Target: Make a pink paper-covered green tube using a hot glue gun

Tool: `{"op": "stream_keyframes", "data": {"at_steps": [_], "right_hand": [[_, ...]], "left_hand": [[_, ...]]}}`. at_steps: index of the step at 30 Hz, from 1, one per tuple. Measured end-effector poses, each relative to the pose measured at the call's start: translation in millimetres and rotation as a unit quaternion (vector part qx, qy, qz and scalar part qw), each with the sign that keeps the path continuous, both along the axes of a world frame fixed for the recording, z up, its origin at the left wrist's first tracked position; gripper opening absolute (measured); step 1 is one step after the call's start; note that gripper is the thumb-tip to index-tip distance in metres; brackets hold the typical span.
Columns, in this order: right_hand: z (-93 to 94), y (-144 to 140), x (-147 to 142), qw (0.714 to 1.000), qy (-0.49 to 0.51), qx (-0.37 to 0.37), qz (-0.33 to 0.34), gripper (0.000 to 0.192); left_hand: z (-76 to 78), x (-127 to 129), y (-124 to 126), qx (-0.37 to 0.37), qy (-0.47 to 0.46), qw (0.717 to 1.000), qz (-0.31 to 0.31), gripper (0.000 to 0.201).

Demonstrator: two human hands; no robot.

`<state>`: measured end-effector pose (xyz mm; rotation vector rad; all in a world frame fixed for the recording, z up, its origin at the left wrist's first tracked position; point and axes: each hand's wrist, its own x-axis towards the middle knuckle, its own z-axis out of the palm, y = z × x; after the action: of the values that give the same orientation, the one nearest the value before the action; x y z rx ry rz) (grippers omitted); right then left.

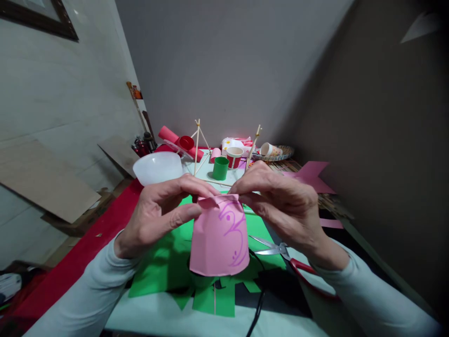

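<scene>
A pink paper cup shape (219,238) with purple pen lines on it is held upside down above the table, wide end down. My left hand (164,208) pinches its folded top edge from the left. My right hand (280,201) pinches the same top edge from the right. Both sets of fingertips meet at the narrow upper rim. Under it lie green paper pieces (164,267) on the pale table, and a thin wooden stick (214,299) lies across the green strips.
Red-handled scissors (280,252) lie to the right under my right wrist. A white bowl (157,167), a green cup (220,168), a red-and-white cup (234,157), a stick frame (198,145) and pink paper (310,175) stand farther back. A black cable (257,306) runs off the front edge.
</scene>
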<state>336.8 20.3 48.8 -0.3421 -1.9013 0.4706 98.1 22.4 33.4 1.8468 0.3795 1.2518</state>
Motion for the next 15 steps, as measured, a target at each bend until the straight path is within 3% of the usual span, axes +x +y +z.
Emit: {"op": "stream_keyframes", "data": {"at_steps": [4,9,12,15], "right_hand": [[0.0,2.2,0.7,0.998,0.018,-0.052,0.009,0.008],[2.3,0.5,4.9,0.992,-0.055,-0.112,0.020,0.012],[7.2,-5.8,3.0,0.989,-0.081,-0.123,0.032,0.019],[11.0,-11.8,-2.0,0.988,-0.090,-0.120,0.024,0.014]], "left_hand": [[1.1,0.3,-2.3,-0.029,-0.002,0.999,-0.014,0.012],[4.9,4.0,-8.6,-0.070,0.019,0.997,-0.027,0.009],[7.5,8.3,-12.1,-0.084,0.036,0.996,0.011,0.017],[7.9,11.1,-14.1,-0.097,0.052,0.993,0.048,0.020]]}}
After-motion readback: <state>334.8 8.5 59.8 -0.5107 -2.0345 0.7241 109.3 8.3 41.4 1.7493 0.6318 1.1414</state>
